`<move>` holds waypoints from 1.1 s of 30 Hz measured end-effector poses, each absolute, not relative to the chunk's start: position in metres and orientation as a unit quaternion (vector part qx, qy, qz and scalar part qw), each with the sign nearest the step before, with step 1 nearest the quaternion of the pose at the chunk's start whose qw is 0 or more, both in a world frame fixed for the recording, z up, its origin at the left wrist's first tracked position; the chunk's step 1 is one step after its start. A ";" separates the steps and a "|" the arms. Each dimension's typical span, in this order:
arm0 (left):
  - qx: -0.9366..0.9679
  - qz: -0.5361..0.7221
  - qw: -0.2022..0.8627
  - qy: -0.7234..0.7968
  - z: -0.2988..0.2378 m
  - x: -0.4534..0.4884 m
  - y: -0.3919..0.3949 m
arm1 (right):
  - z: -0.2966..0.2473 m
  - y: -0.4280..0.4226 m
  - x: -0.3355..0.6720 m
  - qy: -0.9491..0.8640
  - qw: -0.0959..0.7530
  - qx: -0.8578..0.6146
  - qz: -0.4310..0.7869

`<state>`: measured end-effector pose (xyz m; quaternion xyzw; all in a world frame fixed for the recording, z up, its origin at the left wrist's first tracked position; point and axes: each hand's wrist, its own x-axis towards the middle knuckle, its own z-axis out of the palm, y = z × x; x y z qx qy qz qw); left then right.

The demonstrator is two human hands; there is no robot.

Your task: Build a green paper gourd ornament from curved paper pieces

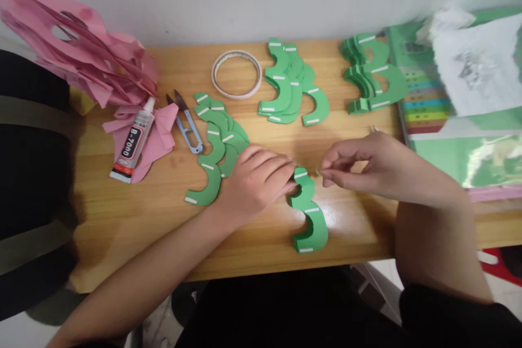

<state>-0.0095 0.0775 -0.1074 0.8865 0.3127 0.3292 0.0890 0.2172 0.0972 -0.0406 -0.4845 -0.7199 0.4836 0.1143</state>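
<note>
A small stack of green scalloped paper pieces (318, 227) lies near the table's front edge, with short white strips on its top piece. My left hand (259, 182) reaches it from the left, fingers closed together and gripping the stack's upper left edge; the fingertips are partly hidden. Just right of the stack, my right hand (359, 166) is raised with thumb and forefinger pinched on a tiny pale strip (318, 172), perhaps tape or its backing. Beyond my left hand, more green paper pieces (212, 174) overlap in a fan, each with white strips.
A tape roll (214, 84), more green cutouts (292, 100) and a green stack (385, 87) line the back. At left are blue snips (191, 133), a glue tube (132, 141) and pink paper shapes (93, 54). A crumpled white paper (481, 65) lies on packs at right.
</note>
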 end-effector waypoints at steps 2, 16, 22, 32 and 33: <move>0.884 0.336 0.093 0.312 -0.108 -0.009 0.076 | -0.034 0.095 0.224 -0.704 0.141 -0.536 0.444; 0.870 0.381 0.079 0.304 -0.109 -0.007 0.075 | 0.004 0.193 0.344 -0.477 0.176 -0.847 0.154; 0.871 0.375 0.085 0.305 -0.113 -0.007 0.074 | 0.008 0.191 0.360 -0.475 0.118 -0.865 0.106; 0.877 0.369 0.074 0.300 -0.111 -0.008 0.074 | 0.009 0.151 0.308 -0.563 0.130 -0.814 0.048; 0.878 0.362 0.076 0.304 -0.110 -0.008 0.074 | 0.001 0.143 0.291 -0.595 0.138 -0.788 0.078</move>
